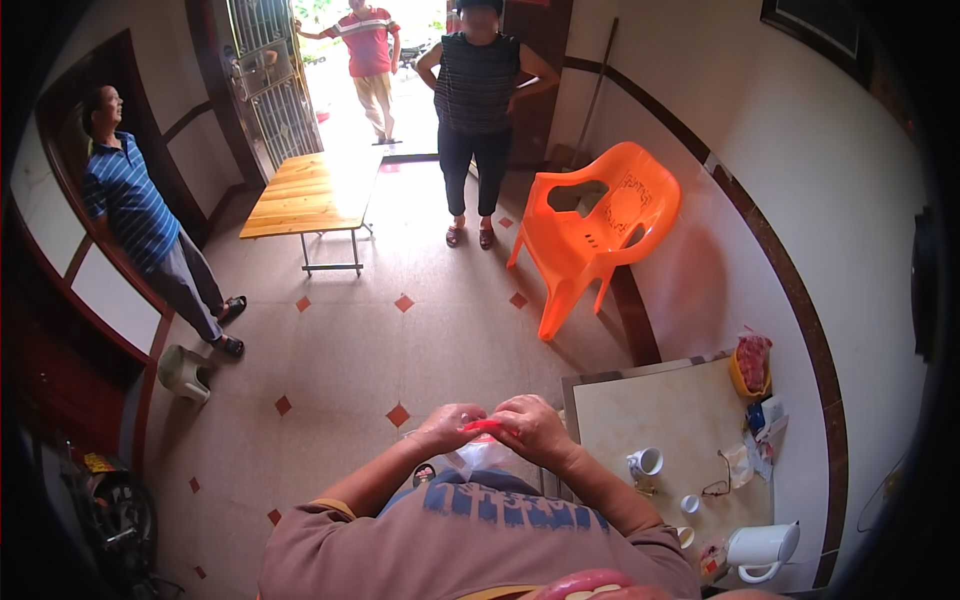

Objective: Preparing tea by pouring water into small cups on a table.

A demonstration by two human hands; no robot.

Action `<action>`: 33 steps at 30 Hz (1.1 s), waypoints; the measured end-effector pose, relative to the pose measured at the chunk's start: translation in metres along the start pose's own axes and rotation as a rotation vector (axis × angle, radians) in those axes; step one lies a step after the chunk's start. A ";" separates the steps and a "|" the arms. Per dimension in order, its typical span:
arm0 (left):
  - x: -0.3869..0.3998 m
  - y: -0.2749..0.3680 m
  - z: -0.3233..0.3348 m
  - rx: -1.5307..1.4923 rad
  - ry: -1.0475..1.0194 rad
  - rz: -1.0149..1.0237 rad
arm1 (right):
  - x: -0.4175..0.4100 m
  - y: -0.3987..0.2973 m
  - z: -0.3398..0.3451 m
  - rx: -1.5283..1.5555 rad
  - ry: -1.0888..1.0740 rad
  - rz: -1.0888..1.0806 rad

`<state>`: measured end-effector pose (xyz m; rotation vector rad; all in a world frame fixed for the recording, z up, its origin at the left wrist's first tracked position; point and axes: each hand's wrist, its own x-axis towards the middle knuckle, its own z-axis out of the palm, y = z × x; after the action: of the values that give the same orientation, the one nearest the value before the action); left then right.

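Both my hands meet in front of my chest, near the left edge of a stone-topped table [637,397]. A small, bright red strip-like thing [482,425] is pinched between them. My left hand [448,427] grips its left end, and my right hand [531,427] has its fingers curled over the right end. Below the fingers hangs a clear plastic bag [480,456], close to my shirt; whether it joins the red strip I cannot tell. The hands look shiny, perhaps covered with thin film.
On the table at right are a white mug [649,461], a small cup [690,503], glasses [716,487], a white electric kettle [763,543] and a yellow basket [750,379]. An orange plastic chair [600,225], a wooden folding table [311,195], a stool [182,373] and several people stand around.
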<state>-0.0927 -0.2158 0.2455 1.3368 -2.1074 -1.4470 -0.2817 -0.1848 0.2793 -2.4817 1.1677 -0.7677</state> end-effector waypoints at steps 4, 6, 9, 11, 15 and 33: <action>-0.004 -0.005 0.002 -0.135 -0.207 0.062 | -0.008 -0.008 0.004 0.215 0.239 0.209; -0.012 -0.001 0.006 -0.142 -0.168 0.089 | -0.014 -0.001 0.009 0.200 0.278 0.180; -0.021 0.026 -0.001 -0.013 -0.187 0.119 | -0.020 0.000 0.014 0.350 0.285 0.323; -0.020 0.030 0.005 0.163 -0.092 0.195 | -0.021 -0.002 0.019 0.411 0.413 0.289; -0.009 0.007 0.025 0.247 0.085 0.319 | -0.022 -0.014 0.024 0.405 0.471 0.434; -0.027 0.007 0.020 0.701 0.626 0.597 | -0.027 -0.016 0.028 0.288 0.556 0.469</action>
<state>-0.0947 -0.1819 0.2488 0.9906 -2.3031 -0.0223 -0.2698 -0.1527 0.2552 -1.7021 1.5984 -1.4027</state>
